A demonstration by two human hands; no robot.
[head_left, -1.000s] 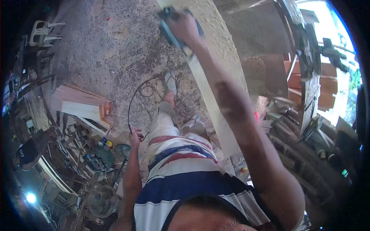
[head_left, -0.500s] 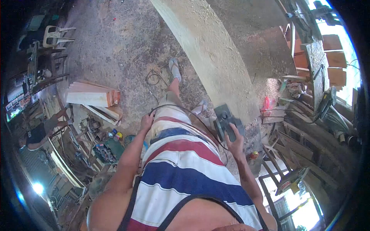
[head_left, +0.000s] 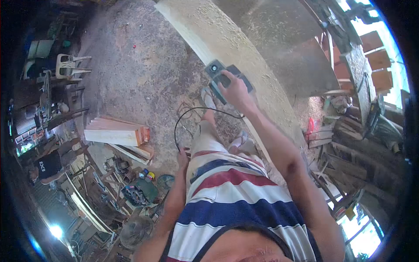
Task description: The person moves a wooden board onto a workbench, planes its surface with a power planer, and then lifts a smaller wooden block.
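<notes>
A long curved wooden board (head_left: pixel 257 65), strewn with shavings, runs from the top of the view down toward my right side. On its left edge rests a grey-green power planer (head_left: pixel 214 72), and my right hand (head_left: pixel 233 89) is wrapped round its handle. A black cable (head_left: pixel 176 126) loops from the planer to my left hand (head_left: pixel 183 159), which holds it beside my left thigh with the fingers closed.
Stacked wooden pieces (head_left: pixel 112 133) lie on the floor (head_left: pixel 139 74) at the left. A plastic chair (head_left: pixel 65 66) stands farther back. Another person (head_left: pixel 50 166) is at the far left. Timber and frames (head_left: pixel 349 161) crowd the right side.
My right hand has pushed the planer forward and left along the board, away from my body. The cable now curves in a wider loop, and my left hand sits slightly lower.
</notes>
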